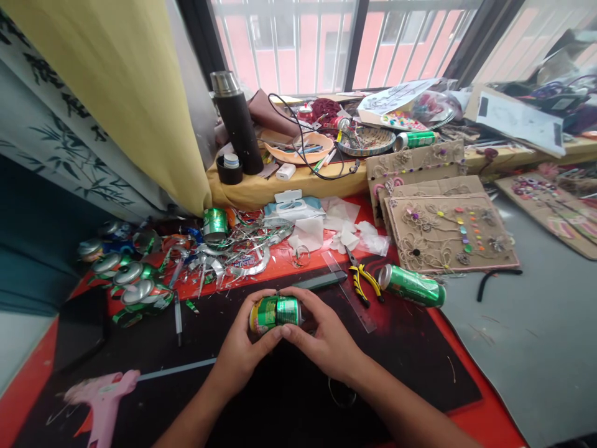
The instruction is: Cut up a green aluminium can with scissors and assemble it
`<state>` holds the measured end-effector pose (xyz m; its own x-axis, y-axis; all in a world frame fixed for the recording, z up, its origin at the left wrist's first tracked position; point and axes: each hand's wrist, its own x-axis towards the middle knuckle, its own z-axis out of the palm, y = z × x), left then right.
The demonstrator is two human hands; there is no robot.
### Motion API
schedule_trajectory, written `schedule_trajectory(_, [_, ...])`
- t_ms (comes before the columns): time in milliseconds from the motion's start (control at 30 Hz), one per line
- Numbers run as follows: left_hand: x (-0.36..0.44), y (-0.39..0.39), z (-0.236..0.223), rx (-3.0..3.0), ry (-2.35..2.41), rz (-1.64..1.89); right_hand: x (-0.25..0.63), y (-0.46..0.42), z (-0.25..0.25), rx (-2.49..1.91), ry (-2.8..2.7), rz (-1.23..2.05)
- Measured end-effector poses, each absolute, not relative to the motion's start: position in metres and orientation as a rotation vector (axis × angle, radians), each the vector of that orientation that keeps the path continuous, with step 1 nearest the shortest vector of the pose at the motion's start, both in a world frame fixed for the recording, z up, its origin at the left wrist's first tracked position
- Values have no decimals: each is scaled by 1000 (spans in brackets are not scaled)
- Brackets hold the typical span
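Between my two hands, low over the black mat (pixel 410 361), is a green aluminium can (pixel 265 315) lying sideways, with a dark gap or split across its middle. My left hand (pixel 245 342) wraps the can's left part, thumb at the front. Round its right part (pixel 290 310) curls my right hand (pixel 326 336), and the two thumbs meet in front of the gap. Whether these are two joined pieces or one cut can, I cannot tell. Right of my hands lie yellow-and-black pliers (pixel 364 283), a clear ruler (pixel 359 308) and another green can (pixel 413 286) on its side.
A pink glue gun (pixel 105 398) lies at the front left, a pen (pixel 178 318) behind it. Cut cans (pixel 140 291) and metal shreds (pixel 233 252) crowd the back left. A black thermos (pixel 237 124) stands on the sill. Decorated cardboard panels (pixel 452 227) lean at the right.
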<state>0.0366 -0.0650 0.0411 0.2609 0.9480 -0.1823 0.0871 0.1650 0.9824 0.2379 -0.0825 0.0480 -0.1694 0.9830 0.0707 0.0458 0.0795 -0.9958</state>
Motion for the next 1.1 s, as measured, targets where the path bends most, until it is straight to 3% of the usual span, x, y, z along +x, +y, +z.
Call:
schedule_trajectory(733, [38,-66,39,1233,1140,893,234,-84,47,-1145,-1058,1483])
schedule_trajectory(1100, [34,-66,35,1278,1154,876,236,-83,45,-1135,-1225,1343])
